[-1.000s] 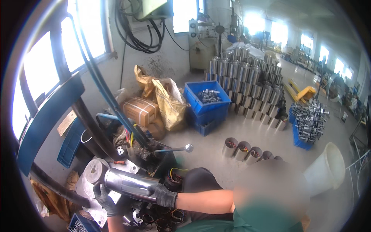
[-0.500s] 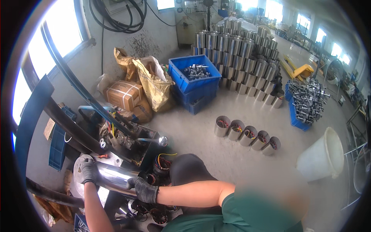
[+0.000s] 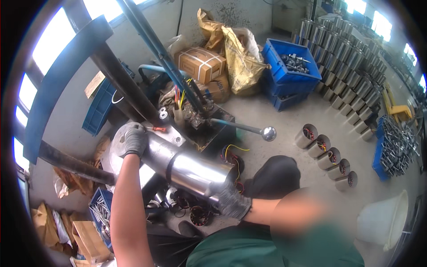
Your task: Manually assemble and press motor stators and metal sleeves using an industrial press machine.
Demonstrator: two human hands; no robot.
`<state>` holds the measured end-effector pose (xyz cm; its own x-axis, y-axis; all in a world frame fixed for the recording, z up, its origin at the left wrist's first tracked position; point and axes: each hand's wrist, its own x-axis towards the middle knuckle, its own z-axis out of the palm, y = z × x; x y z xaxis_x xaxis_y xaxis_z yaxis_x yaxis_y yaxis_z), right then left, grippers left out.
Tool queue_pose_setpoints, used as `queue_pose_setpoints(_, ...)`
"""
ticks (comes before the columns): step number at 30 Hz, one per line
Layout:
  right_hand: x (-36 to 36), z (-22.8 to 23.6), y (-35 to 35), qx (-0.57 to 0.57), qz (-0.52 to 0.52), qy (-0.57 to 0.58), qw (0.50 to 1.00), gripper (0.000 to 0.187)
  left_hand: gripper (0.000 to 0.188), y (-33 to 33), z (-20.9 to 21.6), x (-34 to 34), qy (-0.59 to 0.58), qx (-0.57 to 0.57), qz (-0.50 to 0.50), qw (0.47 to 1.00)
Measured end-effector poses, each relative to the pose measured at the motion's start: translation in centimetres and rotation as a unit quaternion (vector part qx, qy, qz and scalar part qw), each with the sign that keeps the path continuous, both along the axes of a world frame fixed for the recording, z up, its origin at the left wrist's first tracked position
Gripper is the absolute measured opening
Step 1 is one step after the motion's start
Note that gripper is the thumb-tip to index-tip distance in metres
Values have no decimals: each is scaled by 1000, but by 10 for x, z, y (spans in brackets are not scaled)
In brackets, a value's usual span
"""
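Observation:
A shiny steel cylinder (image 3: pixel 201 172) lies slanted in front of me, with a dark band around it between its left section and its longer right section. My left hand (image 3: pixel 134 140), in a grey glove, curls over the cylinder's left end beside a round metal disc (image 3: pixel 117 141). Around the lower right end wraps my right hand (image 3: pixel 232 202), also gloved in grey; some of its fingers are hidden. Under the left end is a bright metal plate (image 3: pixel 175 137), on which an orange-red handled tool (image 3: pixel 159 129) rests.
A lever with a ball knob (image 3: pixel 268 133) juts out beyond the cylinder. Wire-filled steel tubes (image 3: pixel 328 159) stand in a row on the floor at right. Blue crates (image 3: pixel 284 84), stacked tubes (image 3: pixel 347 58) and a white bucket (image 3: pixel 381 218) lie farther out. Wound parts (image 3: pixel 200 216) sit below the cylinder.
The view has shifted, so the surroundings sit farther right. My right hand has moved away from the left hand with the right section, and a dark band now shows between the sections.

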<state>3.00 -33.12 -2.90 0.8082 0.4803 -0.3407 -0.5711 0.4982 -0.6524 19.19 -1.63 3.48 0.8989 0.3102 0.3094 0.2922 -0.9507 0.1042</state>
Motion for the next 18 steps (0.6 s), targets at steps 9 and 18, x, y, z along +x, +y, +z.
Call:
queue_pose_setpoints(9,155,-39,-127,155,159,145,964,48,36,15,-21,20,11,-53,13,998)
queue_pose_setpoints(18,151,-197,-302,-631,118,-501,581,11,37,46,-6,8,35,-86,34,995)
